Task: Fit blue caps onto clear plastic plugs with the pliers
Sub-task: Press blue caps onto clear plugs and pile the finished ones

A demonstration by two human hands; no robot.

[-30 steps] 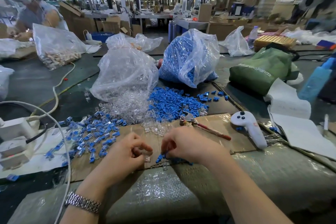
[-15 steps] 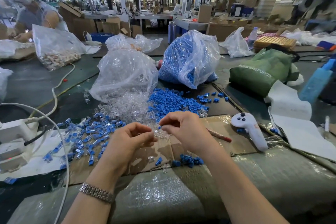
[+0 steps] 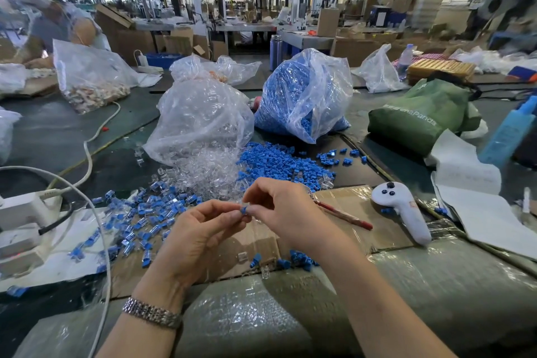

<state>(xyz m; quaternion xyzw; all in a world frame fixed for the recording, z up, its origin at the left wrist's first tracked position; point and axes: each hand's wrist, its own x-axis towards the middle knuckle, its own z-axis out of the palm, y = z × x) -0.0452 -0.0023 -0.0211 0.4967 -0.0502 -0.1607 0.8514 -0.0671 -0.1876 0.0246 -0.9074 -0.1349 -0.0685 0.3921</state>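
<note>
Blue cap: a small blue cap (image 3: 243, 209) sits pinched between both hands, just above the cardboard sheet (image 3: 351, 206).
Left hand: the left hand (image 3: 200, 238) has fingers curled, thumb and forefinger narrow on the cap from 9 o'clock.
Right hand: the right hand (image 3: 286, 212) pinches the same piece from 3 o'clock (whether a clear plug is already in it, I cannot tell).
Pliers: the red-handled pliers (image 3: 343, 215) lie on the cardboard at 3 o'clock of the right hand, partly hidden behind it.
Supplies: loose blue caps (image 3: 279, 160) and clear plugs (image 3: 203, 171) are heaped at 12 o'clock on the surface (image 3: 43, 136).
Finished pieces: capped plugs (image 3: 145, 218) are scattered at 9 o'clock.
Other: a white controller (image 3: 404, 212) lies at 3 o'clock.
</note>
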